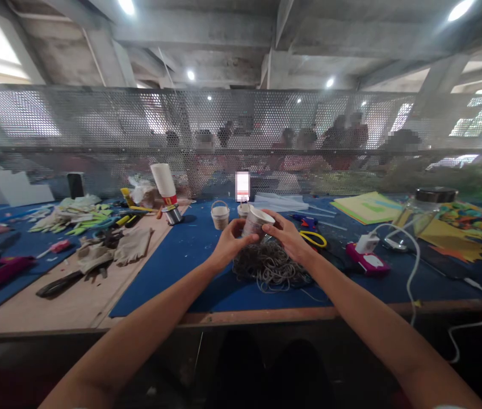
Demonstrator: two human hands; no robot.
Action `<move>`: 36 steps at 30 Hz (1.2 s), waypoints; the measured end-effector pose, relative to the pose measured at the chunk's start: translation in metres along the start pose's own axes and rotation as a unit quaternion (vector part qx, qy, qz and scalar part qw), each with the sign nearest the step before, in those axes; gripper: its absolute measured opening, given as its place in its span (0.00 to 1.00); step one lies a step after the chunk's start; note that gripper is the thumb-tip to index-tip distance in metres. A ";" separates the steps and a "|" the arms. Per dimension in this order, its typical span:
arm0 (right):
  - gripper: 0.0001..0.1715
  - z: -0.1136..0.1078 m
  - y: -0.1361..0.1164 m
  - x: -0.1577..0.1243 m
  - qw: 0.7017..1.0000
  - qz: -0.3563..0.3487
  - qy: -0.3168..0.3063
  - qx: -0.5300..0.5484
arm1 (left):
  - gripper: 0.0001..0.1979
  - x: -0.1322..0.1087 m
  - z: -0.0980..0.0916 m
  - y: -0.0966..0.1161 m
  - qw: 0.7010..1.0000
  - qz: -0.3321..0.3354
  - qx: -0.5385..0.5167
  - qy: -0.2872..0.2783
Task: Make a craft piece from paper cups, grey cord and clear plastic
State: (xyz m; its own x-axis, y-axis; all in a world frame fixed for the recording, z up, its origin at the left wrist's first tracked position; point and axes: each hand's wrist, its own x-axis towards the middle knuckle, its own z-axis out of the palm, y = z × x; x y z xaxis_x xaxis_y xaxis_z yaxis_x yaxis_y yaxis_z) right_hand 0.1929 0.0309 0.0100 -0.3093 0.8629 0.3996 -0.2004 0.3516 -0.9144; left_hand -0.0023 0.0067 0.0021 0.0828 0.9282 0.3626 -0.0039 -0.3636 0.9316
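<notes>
1. Nearest, I see a loose heap of thin grey cord on the blue-covered bench.
2. Just above it, my left hand and right hand both grasp a tilted, white-rimmed round cup with greyish sides.
3. Farther back, I make out a small, pale, round bucket standing upright, handle raised.

Cup held — left grip, right grip — above grey cord.

Wearer's two hands, one cord tangle
</notes>
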 end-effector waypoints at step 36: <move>0.28 -0.147 0.001 0.035 0.676 0.278 0.155 -0.665 | 0.23 0.001 -0.006 0.005 0.975 -0.115 -0.192 -0.009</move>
State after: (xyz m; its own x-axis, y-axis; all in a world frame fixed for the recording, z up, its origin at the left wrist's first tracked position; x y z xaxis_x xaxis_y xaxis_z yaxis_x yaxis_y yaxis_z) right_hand 0.3189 0.1149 0.0138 0.2569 0.9581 0.1269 0.9433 -0.2201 -0.2484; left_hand -0.0081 0.0062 0.0076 0.1420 0.9790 0.1465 -0.3566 -0.0875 0.9302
